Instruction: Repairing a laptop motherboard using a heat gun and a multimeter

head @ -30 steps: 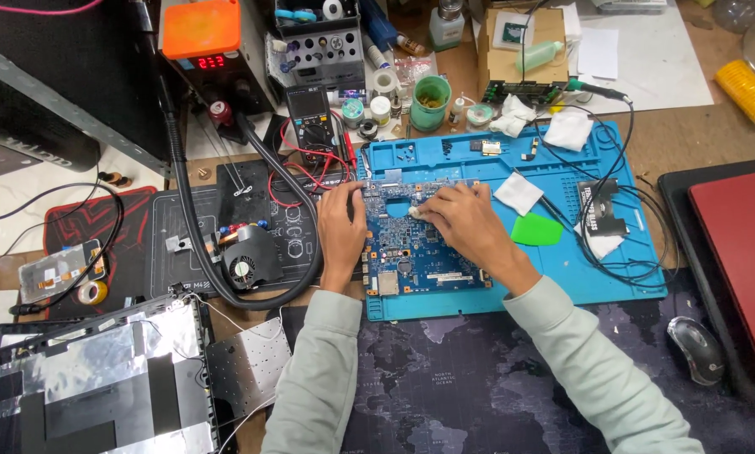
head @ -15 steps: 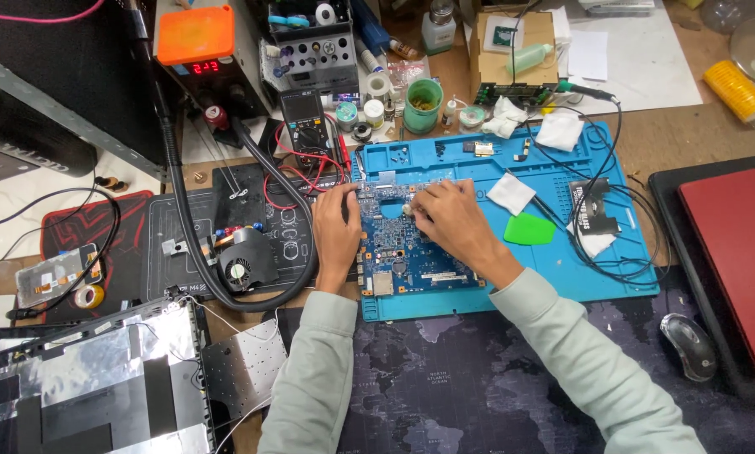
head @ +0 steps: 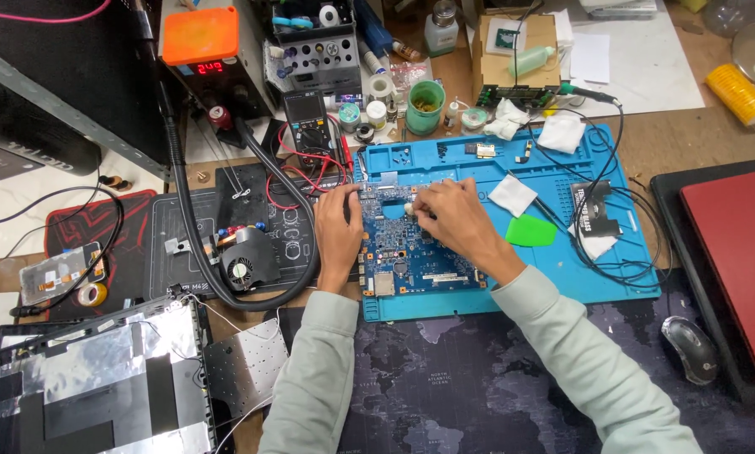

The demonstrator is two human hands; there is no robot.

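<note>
A blue circuit board (head: pixel 411 252) lies on a blue repair mat (head: pixel 562 277). My left hand (head: pixel 337 231) rests on the board's left edge, fingers curled against its top left corner. My right hand (head: pixel 455 220) lies over the board's upper middle, its fingertips pinched on a small pale part (head: pixel 409 208) on the board. Both sleeves are pale green. Whether the part is lifted off the board cannot be told.
A green pick (head: pixel 530 230), white wipes (head: pixel 512 195) and a black cable lie on the mat's right half. A multimeter (head: pixel 308 124), green cup (head: pixel 425 106) and a station with an orange top (head: pixel 199 35) stand behind. Red laptop (head: pixel 735 269) and mouse (head: pixel 691 349) right; opened laptop shell (head: pixel 92 387) lower left.
The view has shifted slightly. Both hands stay on the board, and the right hand's fingers have edged a little to the left along the board's top.
</note>
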